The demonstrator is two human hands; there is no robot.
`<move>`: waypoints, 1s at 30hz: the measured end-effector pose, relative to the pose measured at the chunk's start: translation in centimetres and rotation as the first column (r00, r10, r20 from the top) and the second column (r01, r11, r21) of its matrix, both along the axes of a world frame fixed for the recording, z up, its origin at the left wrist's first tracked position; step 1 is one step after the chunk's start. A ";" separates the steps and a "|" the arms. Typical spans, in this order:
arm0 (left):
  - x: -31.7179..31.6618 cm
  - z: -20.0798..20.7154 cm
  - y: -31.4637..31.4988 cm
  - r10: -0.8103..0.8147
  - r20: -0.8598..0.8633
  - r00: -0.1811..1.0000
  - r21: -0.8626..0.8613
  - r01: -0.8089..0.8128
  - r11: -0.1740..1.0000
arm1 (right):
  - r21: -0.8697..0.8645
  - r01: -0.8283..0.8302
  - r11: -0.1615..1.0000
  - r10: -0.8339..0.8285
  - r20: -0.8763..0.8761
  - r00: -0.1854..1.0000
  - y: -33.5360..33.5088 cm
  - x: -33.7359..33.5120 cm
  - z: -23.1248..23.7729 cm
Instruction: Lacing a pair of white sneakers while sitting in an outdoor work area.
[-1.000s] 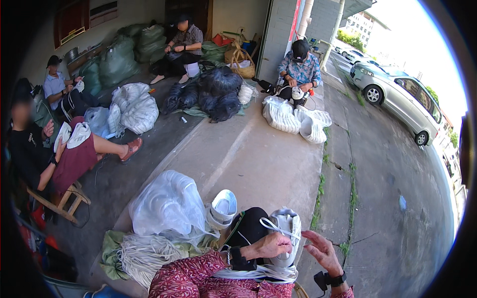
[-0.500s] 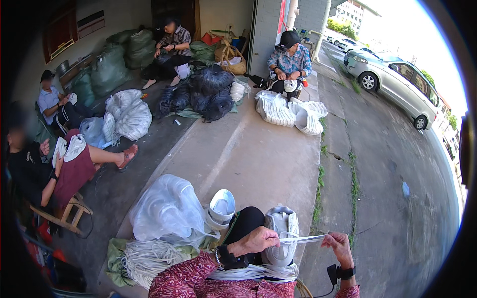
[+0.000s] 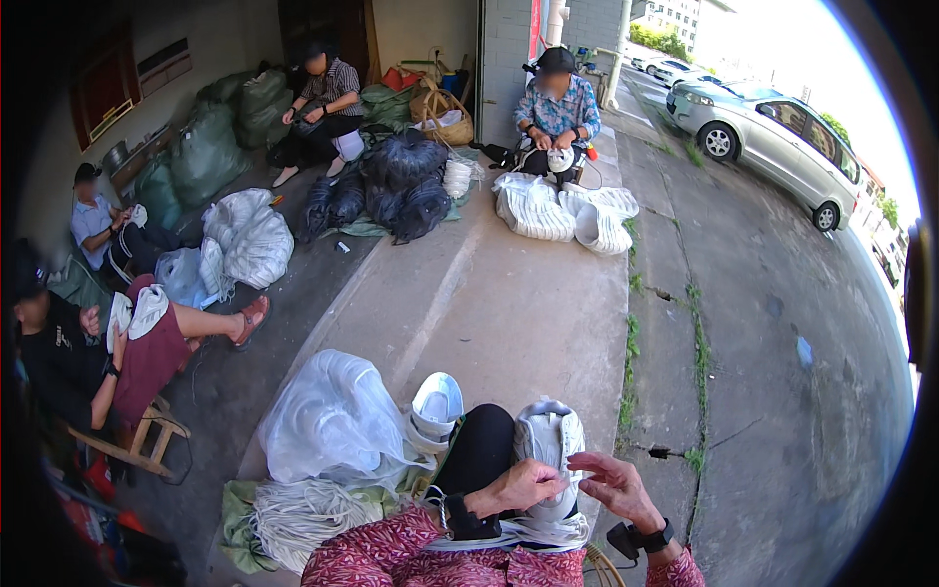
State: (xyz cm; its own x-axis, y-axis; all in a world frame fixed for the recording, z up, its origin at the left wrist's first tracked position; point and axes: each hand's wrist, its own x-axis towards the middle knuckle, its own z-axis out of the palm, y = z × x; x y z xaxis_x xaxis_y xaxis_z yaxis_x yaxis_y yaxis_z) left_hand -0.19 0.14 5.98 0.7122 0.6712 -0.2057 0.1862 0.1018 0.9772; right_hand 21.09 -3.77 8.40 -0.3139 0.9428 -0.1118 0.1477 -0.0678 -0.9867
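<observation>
A white shoe [image 3: 548, 430] rests on my lap, its toe pointing away from me. Over its near end, my left hand [image 3: 518, 487] is closed in a pinch at the thin white shoelace, most of which is lost against the shoe. To the right, my right hand [image 3: 618, 489] has its fingers stretched out and slightly apart, the tips close to the left fingertips; I see nothing held in it. Across my lap lies a bundle of white laces [image 3: 509, 533]. Left of my knee stands another white shoe [image 3: 436, 403].
A clear plastic bag [image 3: 333, 416] and a heap of white laces [image 3: 303, 519] on green sacking lie at my left. Several people sit working, one by bundled white shoes [image 3: 538, 207]. Dark bags [image 3: 411, 186] lie farther off; a silver car [image 3: 773, 137] is parked at right.
The lace was stretched between both hands; now my right hand has come left toward the shoe and its fingers have spread. My left hand has moved slightly right. The view has shifted a little.
</observation>
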 end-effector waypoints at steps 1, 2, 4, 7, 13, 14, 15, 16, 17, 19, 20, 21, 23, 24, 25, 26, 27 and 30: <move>0.1 0.2 -0.1 -0.014 0.025 1.000 -0.060 0.016 0.998 | 0.032 -0.046 0.998 0.046 -0.008 0.999 0.1 -0.8 0.0; 0.1 0.3 -0.1 -0.012 0.018 1.000 -0.053 0.013 0.999 | 0.018 -0.040 0.999 0.041 -0.011 0.999 0.2 -1.3 0.0; -0.1 0.7 -0.1 -0.006 0.127 0.992 -0.198 0.031 0.980 | -0.081 0.001 0.997 0.011 0.141 0.990 0.3 -2.0 -0.1; -0.7 0.8 0.1 -0.014 0.076 0.997 -0.168 0.026 0.985 | 0.055 -0.052 0.997 0.042 0.176 0.984 0.5 -1.8 -0.2; -0.2 -0.8 -0.3 0.063 -0.012 0.998 -0.066 -0.063 0.996 | 0.074 -0.020 0.997 -0.003 0.309 0.951 -0.2 -1.5 -0.1; 0.1 -1.1 -0.5 0.063 0.010 0.998 -0.061 -0.062 0.996 | 0.073 -0.033 0.997 0.011 0.288 0.958 -0.4 -1.6 -0.2; 0.4 -1.3 -0.7 0.067 0.001 0.998 -0.101 -0.067 0.993 | 0.000 0.021 1.000 -0.021 0.186 0.982 -0.6 -1.8 -0.3; 0.6 -1.4 -0.7 0.067 -0.024 0.997 -0.152 -0.070 0.986 | -0.070 0.035 0.997 -0.030 0.078 0.997 -0.7 -1.8 -0.4; 0.7 -1.5 -0.8 0.069 -0.008 0.998 -0.143 -0.070 0.987 | -0.078 0.070 0.994 -0.063 0.086 0.994 -0.7 -1.8 -0.6; 0.6 -1.5 -0.7 0.082 -0.014 0.997 -0.153 -0.083 0.985 | -0.104 0.024 0.994 0.001 0.233 0.972 -0.3 -1.4 -1.1; 0.4 -1.6 -0.5 0.091 0.002 0.996 -0.143 -0.090 0.986 | -0.085 0.013 0.996 0.003 0.187 0.982 0.0 -1.3 -1.4; 0.1 -1.7 -0.3 0.154 -0.003 0.988 -0.140 -0.153 0.978 | -0.076 0.073 0.994 -0.064 0.111 0.992 0.4 -1.1 -1.9; -0.6 -2.2 -0.3 0.266 -0.072 0.961 -0.158 -0.274 0.949 | -0.116 0.211 0.971 -0.200 0.097 0.975 0.9 -0.9 -2.8; -1.0 -2.6 -0.3 0.315 -0.097 0.944 -0.214 -0.329 0.920 | -0.110 0.254 0.961 -0.246 0.087 0.965 1.1 -0.8 -3.4; -1.3 -3.0 -0.5 0.351 -0.068 0.934 -0.237 -0.357 0.904 | -0.141 0.277 0.951 -0.269 0.072 0.961 1.3 -0.8 -3.8; -1.5 -3.5 -0.8 0.349 -0.053 0.935 -0.280 -0.350 0.894 | -0.121 0.281 0.952 -0.281 0.022 0.960 1.4 -0.9 -4.3; -1.6 -3.9 -1.1 0.334 -0.091 0.938 -0.304 -0.345 0.888 | -0.121 0.284 0.951 -0.285 0.012 0.958 1.4 -1.0 -4.7; -1.3 -4.9 -1.9 0.323 -0.099 0.941 -0.395 -0.335 0.855 | -0.098 0.307 0.947 -0.308 0.001 0.951 1.5 -1.5 -5.7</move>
State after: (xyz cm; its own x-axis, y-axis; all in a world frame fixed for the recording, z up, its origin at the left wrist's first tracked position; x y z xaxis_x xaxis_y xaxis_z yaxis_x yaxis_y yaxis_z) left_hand -1.52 -1.81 1.08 0.4546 0.7205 -0.5238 0.0994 0.5433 0.8336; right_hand 19.56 -2.25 2.68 -0.0126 0.9788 -0.2043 0.0905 -0.2023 -0.9751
